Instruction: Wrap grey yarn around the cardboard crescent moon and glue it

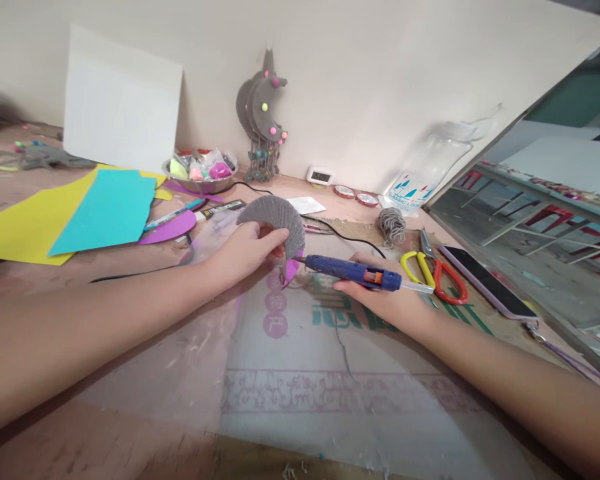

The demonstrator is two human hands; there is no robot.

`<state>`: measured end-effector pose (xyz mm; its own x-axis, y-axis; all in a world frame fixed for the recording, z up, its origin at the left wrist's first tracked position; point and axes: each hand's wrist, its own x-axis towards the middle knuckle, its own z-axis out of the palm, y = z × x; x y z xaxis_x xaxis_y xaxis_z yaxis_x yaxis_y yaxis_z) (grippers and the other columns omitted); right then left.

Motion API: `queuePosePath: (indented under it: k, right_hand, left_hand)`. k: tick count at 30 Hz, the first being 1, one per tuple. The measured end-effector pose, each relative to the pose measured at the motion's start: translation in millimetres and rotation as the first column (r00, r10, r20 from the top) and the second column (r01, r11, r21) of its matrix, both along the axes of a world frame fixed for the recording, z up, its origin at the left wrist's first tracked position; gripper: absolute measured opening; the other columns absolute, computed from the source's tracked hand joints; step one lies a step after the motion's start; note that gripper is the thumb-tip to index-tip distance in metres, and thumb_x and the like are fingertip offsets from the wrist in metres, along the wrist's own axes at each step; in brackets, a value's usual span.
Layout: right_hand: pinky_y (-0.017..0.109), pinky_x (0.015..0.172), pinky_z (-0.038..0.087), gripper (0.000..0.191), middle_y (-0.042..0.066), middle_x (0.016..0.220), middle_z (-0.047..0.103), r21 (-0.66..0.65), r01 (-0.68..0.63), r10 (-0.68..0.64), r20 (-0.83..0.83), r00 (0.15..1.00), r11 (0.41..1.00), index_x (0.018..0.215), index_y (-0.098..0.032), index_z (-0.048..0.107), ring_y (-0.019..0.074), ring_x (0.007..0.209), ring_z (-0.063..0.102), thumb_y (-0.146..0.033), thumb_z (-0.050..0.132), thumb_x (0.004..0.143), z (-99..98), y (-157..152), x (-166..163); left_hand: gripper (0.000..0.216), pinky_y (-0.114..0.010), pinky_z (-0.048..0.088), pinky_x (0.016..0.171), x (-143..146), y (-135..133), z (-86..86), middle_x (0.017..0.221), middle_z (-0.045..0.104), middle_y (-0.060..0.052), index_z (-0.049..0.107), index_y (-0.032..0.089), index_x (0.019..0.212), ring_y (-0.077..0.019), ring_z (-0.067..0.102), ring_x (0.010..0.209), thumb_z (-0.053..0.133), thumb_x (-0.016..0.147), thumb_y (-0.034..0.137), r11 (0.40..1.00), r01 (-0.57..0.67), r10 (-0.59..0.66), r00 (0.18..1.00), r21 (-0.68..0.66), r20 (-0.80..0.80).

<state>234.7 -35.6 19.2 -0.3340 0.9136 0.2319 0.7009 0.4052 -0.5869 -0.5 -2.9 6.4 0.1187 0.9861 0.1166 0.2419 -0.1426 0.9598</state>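
My left hand (253,247) pinches a crescent moon (280,217) wrapped in grey yarn, held up above the table. At its lower tip a bit of purple sheet (291,269) shows uncovered. A blue hot glue gun (340,268) lies in my right hand (370,287), whose fingers are partly hidden behind it. The gun's nozzle meets or nearly meets the crescent near the purple tip, and a clear glue stick (417,287) sticks out of its back end. A loose strand of grey yarn (344,347) lies on the plastic-covered sheet below.
Yellow (25,223) and turquoise sheets (105,210) lie left, near a metal bowl (203,183) of coloured pom-poms. A grey yarn ball (391,227), scissors (435,267) and a phone (487,281) sit right. A moon ornament (265,107) hangs on the wall; a clear jar (425,167) stands behind.
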Motion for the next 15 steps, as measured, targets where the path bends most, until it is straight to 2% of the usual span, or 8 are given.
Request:
queuePosePath:
  k: [4, 15]
  right_hand:
    - [0.024, 0.045, 0.035, 0.039, -0.001, 0.057, 0.053, -0.028, -0.010, 0.008, -0.048, 0.999, 1.000, 0.069, -0.020, 0.055, 0.0119, 0.051, 0.048, -0.057, 0.068, 0.070, 0.2, -0.5, 0.2]
    - [0.023, 0.046, 0.034, 0.036, -0.003, 0.055, 0.050, 0.010, 0.002, -0.002, -0.023, 1.000, 1.000, 0.066, -0.019, 0.052, 0.0107, 0.051, 0.046, -0.052, 0.067, 0.074, -3.4, 1.6, 3.9]
  left_hand:
    - [0.027, -0.024, 0.045, 0.060, 0.2, 0.2, 0.6, 0.064, 0.065, -0.003, 0.061, 0.017, 0.062, -0.0148, 0.060, 0.062, 0.056, 0.080, 0.036, 1.000, 0.001, -0.001, 1.000, -0.023, 0.029]
    - [0.024, -0.023, 0.043, 0.059, 1.2, -0.8, -0.7, 0.064, 0.061, -0.002, 0.060, 0.016, 0.065, -0.0125, 0.056, 0.062, 0.059, 0.078, 0.036, 0.997, 0.030, -0.018, 0.986, -0.067, 0.167]
